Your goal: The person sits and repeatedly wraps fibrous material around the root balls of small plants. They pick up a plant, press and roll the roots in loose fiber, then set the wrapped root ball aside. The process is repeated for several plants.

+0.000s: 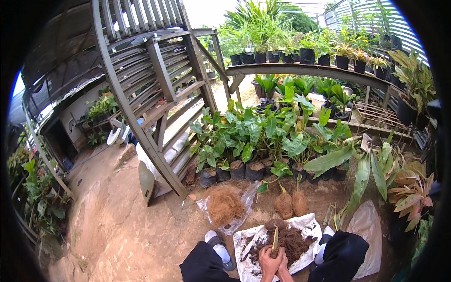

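Note:
Both of my hands are cupped together low in the view, around the base of a plant cutting. My left hand [268, 262] presses from the left, and my right hand [283, 263] closes in from the right. A pale green, cut stem [275, 238] stands up between my fingers. Brown material shows at its base, mostly covered by my hands. Beneath them, a white plastic sack [243, 243] lies spread between my feet, with dark soil and brown coconut fibre [297, 241] heaped on it.
Beyond the sack, a clear plastic bag [246, 201] carries dry coconut fibre [224, 206]. Two fibre-wrapped plant balls [284, 205] sit nearby. Leafy plants in black nursery bags [254, 170] line the back. A slatted wooden frame [141, 105] leans left; another sack [366, 239] lies right.

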Demonstrator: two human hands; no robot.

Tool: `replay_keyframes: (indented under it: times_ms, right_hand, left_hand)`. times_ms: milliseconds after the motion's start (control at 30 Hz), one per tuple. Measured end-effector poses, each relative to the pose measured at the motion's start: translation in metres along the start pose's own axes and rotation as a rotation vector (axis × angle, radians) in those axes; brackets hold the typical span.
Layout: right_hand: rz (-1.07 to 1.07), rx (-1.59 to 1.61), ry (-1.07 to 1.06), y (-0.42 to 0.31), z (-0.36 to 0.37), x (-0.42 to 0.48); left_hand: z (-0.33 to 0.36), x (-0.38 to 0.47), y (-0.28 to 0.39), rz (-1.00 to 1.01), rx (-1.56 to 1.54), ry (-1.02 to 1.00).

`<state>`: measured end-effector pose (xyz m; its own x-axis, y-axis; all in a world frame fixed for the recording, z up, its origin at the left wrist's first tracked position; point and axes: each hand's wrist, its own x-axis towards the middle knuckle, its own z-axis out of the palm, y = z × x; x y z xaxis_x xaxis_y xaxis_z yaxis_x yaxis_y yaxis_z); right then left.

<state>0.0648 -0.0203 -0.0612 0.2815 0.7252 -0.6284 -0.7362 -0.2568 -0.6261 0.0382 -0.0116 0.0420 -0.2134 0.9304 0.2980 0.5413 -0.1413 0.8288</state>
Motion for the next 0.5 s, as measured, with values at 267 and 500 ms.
replay_keyframes:
  times_ms: [267, 500]
  right_hand:
    - [-0.142, -0.185, -0.047, -0.021, -0.01, -0.005]
    - [-0.263, -0.54, -0.095, -0.011, -0.017, 0.005]
  left_hand:
    - [-0.002, 0.001, -0.007, -0.147, -0.152, -0.015]
    - [-0.004, -0.006, -0.015, -0.302, -0.06, 0.003]
